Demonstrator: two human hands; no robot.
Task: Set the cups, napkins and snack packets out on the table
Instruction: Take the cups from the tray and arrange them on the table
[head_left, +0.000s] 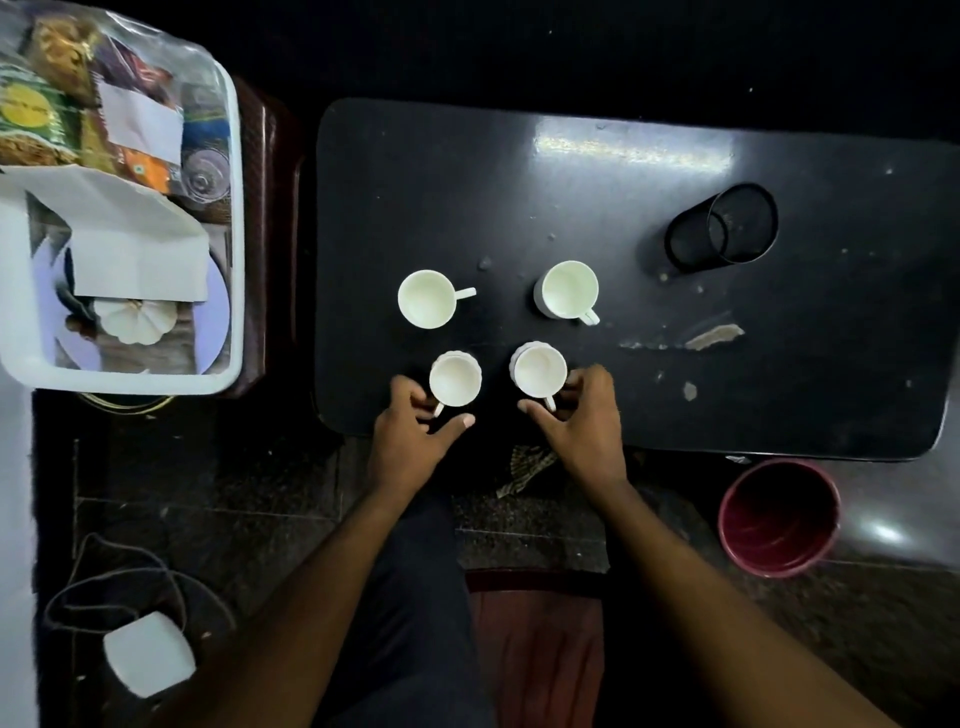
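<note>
Several white cups stand upright on the black table (649, 395). The far left cup (427, 299) and far right cup (569, 289) stand alone. My left hand (415, 431) pinches the handle of the near left cup (454, 378). My right hand (582, 421) pinches the handle of the near right cup (539, 370). Both near cups rest on the table close to its front edge. White napkins (137, 249) and snack packets (57, 104) lie in a white tray (236, 218) to the left of the table.
A black mesh holder (724, 226) lies tipped on the table's far right. Chipped patches (711, 335) mark the tabletop. A red bucket (779, 514) stands on the floor at the right. A white object with a cord (148, 652) lies lower left.
</note>
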